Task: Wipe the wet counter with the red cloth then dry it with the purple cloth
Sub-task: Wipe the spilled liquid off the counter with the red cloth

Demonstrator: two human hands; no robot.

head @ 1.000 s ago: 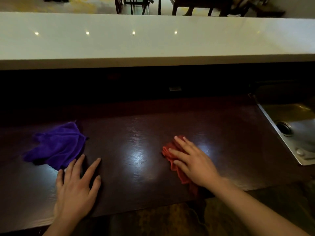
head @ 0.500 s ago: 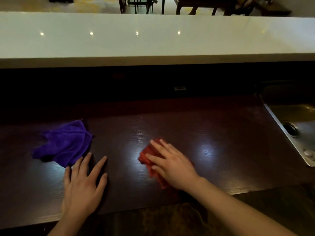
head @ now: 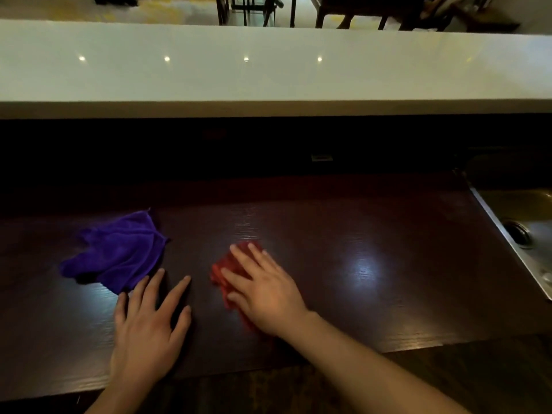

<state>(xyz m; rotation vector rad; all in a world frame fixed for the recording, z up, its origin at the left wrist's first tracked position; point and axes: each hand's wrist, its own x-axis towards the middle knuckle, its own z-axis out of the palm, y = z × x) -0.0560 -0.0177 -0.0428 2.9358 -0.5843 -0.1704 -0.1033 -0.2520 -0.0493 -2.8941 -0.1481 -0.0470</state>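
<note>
Since a second ago the crumpled red cloth (head: 228,268) has been slid leftward across the dark glossy wood-grain tabletop (head: 358,234), pressed flat under the right hand (head: 264,289), fingers spread, not clenched around it. It's now ended up close beside the left hand (head: 146,327), which is laid palm-down and released on the tabletop, fingertips just touching the edge of the rumpled purple microfibre cloth (head: 119,253). A stainless steel sink (head: 525,231) can be seen at far right.
</note>
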